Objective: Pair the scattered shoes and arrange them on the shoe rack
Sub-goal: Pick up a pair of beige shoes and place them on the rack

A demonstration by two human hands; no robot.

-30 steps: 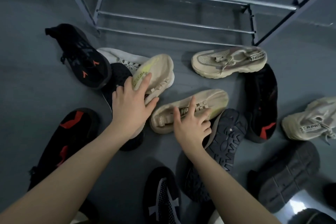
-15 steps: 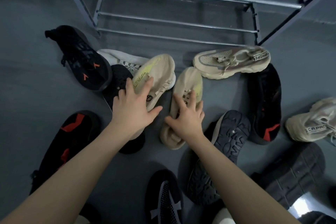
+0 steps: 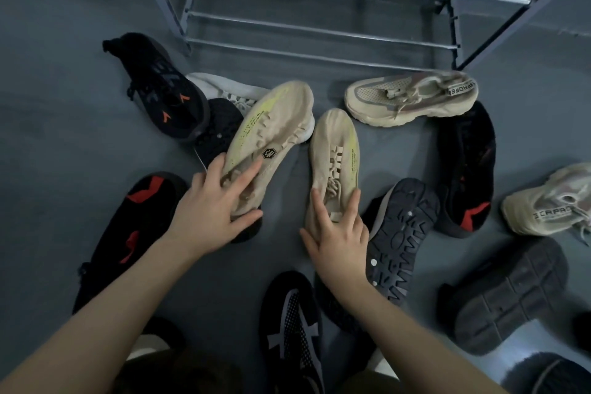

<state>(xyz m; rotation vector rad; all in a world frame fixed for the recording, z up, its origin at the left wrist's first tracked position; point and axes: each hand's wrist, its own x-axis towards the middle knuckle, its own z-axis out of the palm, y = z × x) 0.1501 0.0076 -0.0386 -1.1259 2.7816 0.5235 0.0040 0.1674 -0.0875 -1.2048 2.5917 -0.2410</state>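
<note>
Two beige knit shoes now lie side by side, toes toward the shoe rack (image 3: 319, 41): the right shoe (image 3: 334, 163) has swung round from lying crosswise. Left hand (image 3: 211, 211) grips the left shoe (image 3: 271, 134), right hand (image 3: 340, 240) holds its mate, fingers curled. Pair matched; lifting comes next.

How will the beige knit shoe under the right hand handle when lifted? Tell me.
The beige knit shoe probably flexes: its upper looks soft and creased. Likely light, given the thin knit. The right hand grips its heel end, so the toe may droop.
</note>
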